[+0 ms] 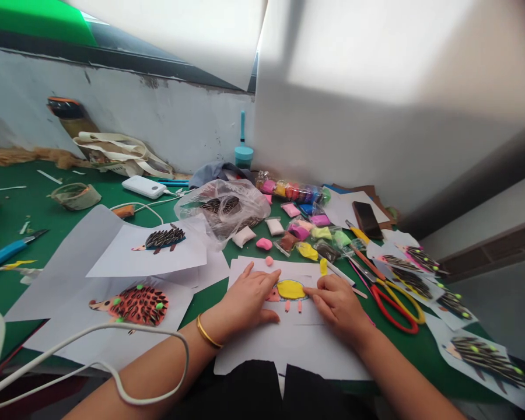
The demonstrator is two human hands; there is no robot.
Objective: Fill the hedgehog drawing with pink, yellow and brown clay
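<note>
A hedgehog drawing (289, 304) with a pink face and pink legs lies on white paper (262, 350) in front of me. Yellow clay (291, 289) fills its body. My left hand (254, 294) rests flat on the paper, open, its fingertips by the pink face. From the right, my right hand (339, 303) touches the clay's right edge with an outstretched index finger; its other fingers are curled, and I see nothing held. Just above that hand is a small yellow clay piece (323, 266). A pink clay ball (269, 261) sits at the paper's top edge.
Clay packets (307, 251) and a plastic bag of seeds (223, 210) lie beyond the paper. Scissors (394, 303) and finished hedgehogs (485, 356) are at right. Another seed-covered hedgehog (140, 306) lies left. A white cable (91, 332) crosses over my left forearm.
</note>
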